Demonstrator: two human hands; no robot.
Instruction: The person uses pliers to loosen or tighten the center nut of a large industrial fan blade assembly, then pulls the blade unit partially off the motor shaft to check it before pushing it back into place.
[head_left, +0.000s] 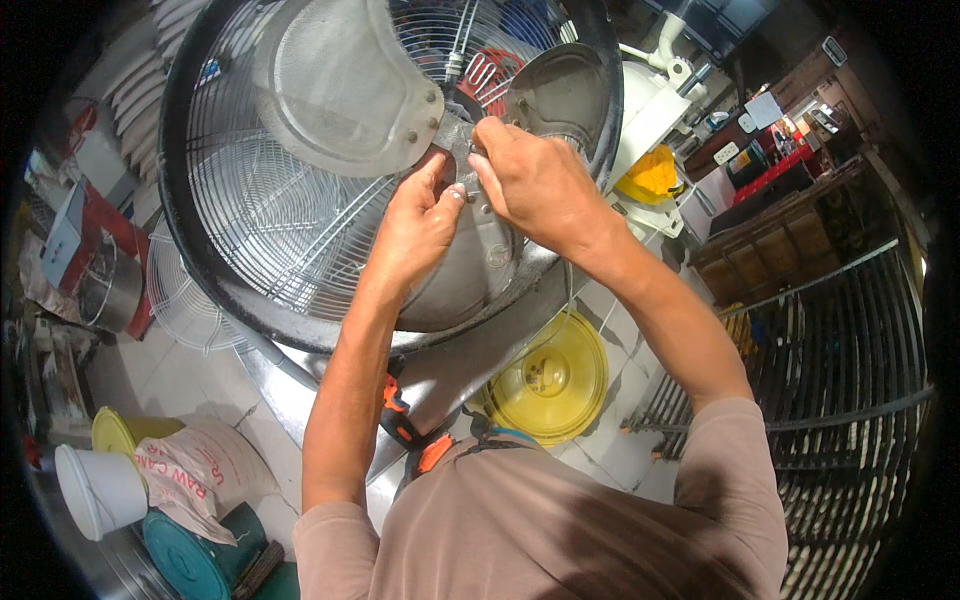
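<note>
I watched the fan hub [455, 133] at twelve o'clock within the black ring [173, 190], blades [330, 85] around it. The left hand [415, 228] crowded its edge, perhaps to steady it; the right hand [540, 180] pinched narrowly alongside. I couldn't tell what either gripped.

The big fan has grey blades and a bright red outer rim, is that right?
Not quite: the outer rim is black, not red, as the head view shows. The big fan does have grey blades.
</note>
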